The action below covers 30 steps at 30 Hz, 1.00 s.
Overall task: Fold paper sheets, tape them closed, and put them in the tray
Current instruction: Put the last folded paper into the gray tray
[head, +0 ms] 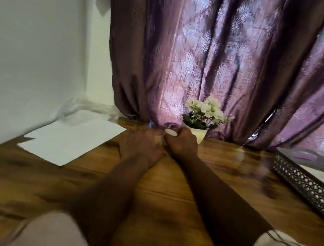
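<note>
One round white roll (171, 132) gripped by right hand (182, 144), left hand (143, 147) grip unclear

Dim; daylight through curtain (218, 57) at 12 o'clock. Motion blur throughout, edges bent. Glare on table (245, 161) at 3 o'clock.

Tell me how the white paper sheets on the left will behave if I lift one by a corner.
The paper sheets look thin and lie flat, so one would probably droop. They seem light, and the wooden table looks glossy, so a push would likely slide them.
</note>
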Each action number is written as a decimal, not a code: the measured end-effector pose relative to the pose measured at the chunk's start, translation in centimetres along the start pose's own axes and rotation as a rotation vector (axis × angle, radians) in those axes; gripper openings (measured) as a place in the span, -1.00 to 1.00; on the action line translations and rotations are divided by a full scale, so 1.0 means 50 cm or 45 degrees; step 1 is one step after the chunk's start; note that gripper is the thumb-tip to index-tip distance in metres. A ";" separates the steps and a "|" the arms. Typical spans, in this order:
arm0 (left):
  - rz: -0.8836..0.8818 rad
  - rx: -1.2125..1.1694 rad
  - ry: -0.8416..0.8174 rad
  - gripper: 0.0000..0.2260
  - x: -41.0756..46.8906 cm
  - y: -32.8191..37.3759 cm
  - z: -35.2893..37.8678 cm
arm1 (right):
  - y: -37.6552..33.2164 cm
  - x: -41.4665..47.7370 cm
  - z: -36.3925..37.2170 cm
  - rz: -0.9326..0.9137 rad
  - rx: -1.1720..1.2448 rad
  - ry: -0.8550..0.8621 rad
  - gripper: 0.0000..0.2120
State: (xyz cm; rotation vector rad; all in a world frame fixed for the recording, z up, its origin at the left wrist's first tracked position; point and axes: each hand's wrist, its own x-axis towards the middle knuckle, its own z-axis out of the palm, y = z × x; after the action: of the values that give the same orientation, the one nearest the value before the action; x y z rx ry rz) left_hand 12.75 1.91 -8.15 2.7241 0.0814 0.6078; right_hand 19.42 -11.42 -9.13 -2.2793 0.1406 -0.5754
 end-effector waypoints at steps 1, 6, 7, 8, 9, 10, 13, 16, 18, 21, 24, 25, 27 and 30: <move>0.021 0.039 0.002 -0.51 0.011 0.002 0.000 | 0.003 0.000 0.001 -0.014 -0.003 -0.003 -0.62; -0.023 0.072 0.022 -0.62 0.084 0.003 0.014 | -0.002 0.011 0.004 -0.037 0.013 0.011 -0.63; -0.036 0.067 0.026 -0.63 0.097 0.001 0.020 | 0.001 0.014 0.007 -0.019 0.035 0.015 -0.62; -0.054 0.042 0.037 -0.65 0.106 -0.004 0.026 | 0.002 0.013 0.010 0.000 0.063 0.022 -0.61; -0.075 0.000 0.062 -0.66 0.111 -0.007 0.030 | 0.001 0.012 0.008 0.013 0.094 0.033 -0.60; -0.099 -0.059 0.092 -0.67 0.116 -0.014 0.033 | -0.003 0.009 0.006 0.012 0.135 0.040 -0.62; -0.178 -0.273 0.199 -0.70 0.108 -0.030 0.034 | -0.012 -0.014 -0.015 0.046 0.420 0.066 -0.71; -0.218 -0.587 0.292 -0.73 0.070 -0.028 0.022 | 0.033 -0.031 -0.039 0.077 0.642 0.031 -0.63; -0.211 -0.803 0.299 -0.82 0.031 -0.006 0.003 | 0.046 -0.079 -0.082 0.015 0.674 0.011 -0.68; -0.092 -1.076 0.302 -0.85 -0.044 0.049 -0.033 | 0.049 -0.190 -0.199 -0.090 0.518 0.127 -0.68; 0.049 -1.334 0.278 -0.84 -0.123 0.112 -0.053 | 0.100 -0.277 -0.337 -0.248 0.223 0.224 -0.69; 0.114 -1.364 0.268 -0.86 -0.155 0.134 -0.059 | 0.117 -0.305 -0.380 -0.241 0.142 0.276 -0.66; 0.284 -1.288 0.246 -0.88 -0.232 0.181 -0.068 | 0.159 -0.362 -0.462 -0.178 -0.012 0.380 -0.68; 0.498 -1.126 0.116 -0.79 -0.332 0.247 -0.067 | 0.221 -0.417 -0.532 -0.133 -0.182 0.391 -0.84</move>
State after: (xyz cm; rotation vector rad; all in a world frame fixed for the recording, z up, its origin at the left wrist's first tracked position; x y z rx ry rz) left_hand -3.96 -10.74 -7.71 1.8500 -0.5724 0.6629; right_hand -10.22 -31.07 -8.45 -2.3316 0.2192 -0.9975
